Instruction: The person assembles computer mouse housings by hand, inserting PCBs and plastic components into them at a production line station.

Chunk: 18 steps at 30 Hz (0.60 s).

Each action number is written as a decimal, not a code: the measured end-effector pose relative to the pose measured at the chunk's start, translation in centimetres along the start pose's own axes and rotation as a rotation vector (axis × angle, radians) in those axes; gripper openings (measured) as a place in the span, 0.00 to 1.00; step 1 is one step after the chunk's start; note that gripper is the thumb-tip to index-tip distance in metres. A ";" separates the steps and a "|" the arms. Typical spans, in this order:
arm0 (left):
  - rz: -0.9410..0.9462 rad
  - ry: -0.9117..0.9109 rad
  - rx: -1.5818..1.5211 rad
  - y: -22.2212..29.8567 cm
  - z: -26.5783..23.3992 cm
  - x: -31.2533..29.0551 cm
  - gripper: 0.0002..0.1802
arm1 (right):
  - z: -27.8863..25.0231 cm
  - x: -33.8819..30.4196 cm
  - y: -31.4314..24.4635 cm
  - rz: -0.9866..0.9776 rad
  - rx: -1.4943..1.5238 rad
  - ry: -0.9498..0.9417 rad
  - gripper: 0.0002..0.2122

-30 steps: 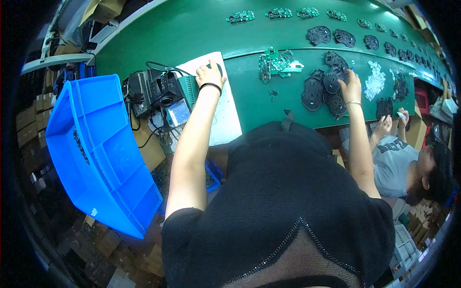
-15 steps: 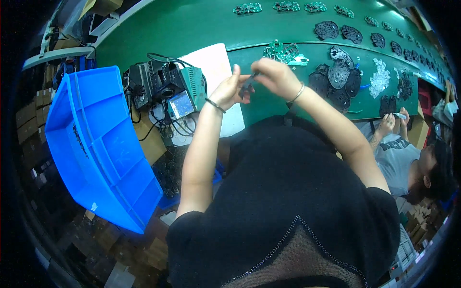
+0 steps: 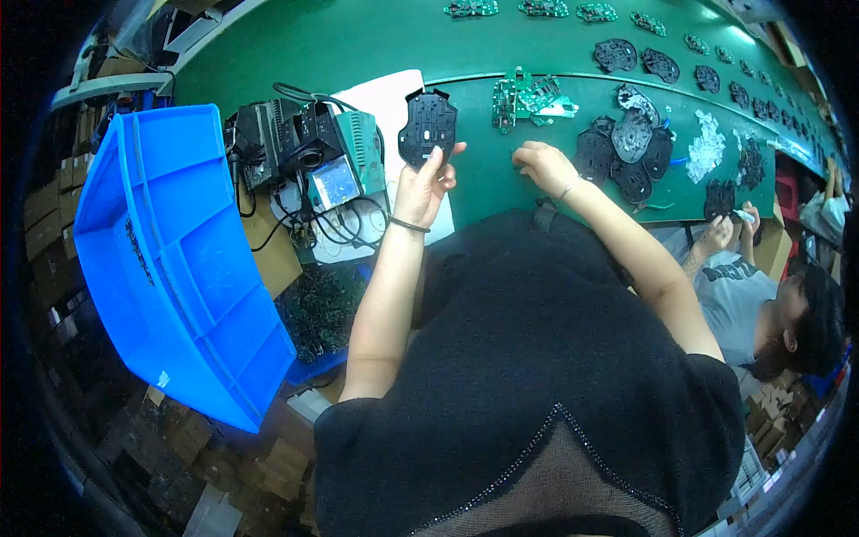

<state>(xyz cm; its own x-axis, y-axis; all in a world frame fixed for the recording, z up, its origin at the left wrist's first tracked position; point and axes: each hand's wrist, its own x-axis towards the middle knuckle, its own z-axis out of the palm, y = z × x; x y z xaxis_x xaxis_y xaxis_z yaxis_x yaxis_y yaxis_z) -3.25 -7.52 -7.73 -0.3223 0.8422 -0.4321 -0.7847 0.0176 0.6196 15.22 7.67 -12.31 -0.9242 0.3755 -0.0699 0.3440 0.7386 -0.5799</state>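
A black plastic shell (image 3: 427, 125), broad and lobed like a mouse base with ribs and small slots on its face, is held up in my left hand (image 3: 424, 183). The thumb presses on its lower edge, over the white sheet (image 3: 394, 94). My right hand (image 3: 546, 167) hovers over the green table to the right, its fingers curled together; whatever is in them, if anything, is too small to tell. Just beyond it lies a pile of green circuit boards (image 3: 535, 97). Several similar black shells (image 3: 631, 143) are heaped to its right.
Left of the sheet stand soldering-station-like boxes (image 3: 313, 152) with cables. A large blue bin (image 3: 192, 268) is tilted at the left. Rows of circuit boards (image 3: 543, 8) and shells (image 3: 660, 64) line the table's far side. A co-worker's hands (image 3: 729, 228) work at the right, near clear small parts (image 3: 706, 148).
The black shell, edge-on between both hands before, now faces up in my left hand alone. My right hand has let go of it and moved right and slightly down.
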 end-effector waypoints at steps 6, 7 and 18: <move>0.036 -0.010 0.081 0.1 -0.8 -0.3 0.13 | 1.1 0.8 1.3 -0.124 -0.082 -0.123 0.05; 0.051 0.013 0.096 0.1 -0.4 -0.5 0.13 | 1.2 0.8 1.3 -0.173 -0.117 -0.126 0.05; 0.038 -0.068 0.100 2.4 2.8 -1.4 0.20 | -4.0 1.5 -3.4 0.289 0.703 0.227 0.03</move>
<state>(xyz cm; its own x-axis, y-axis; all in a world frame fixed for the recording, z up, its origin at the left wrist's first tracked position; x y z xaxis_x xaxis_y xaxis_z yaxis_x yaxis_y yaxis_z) -3.16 -7.18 -3.79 -0.3118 0.8778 -0.3636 -0.7147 0.0355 0.6986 13.32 8.01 -7.21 -0.7315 0.6597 -0.1724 0.3097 0.0962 -0.9460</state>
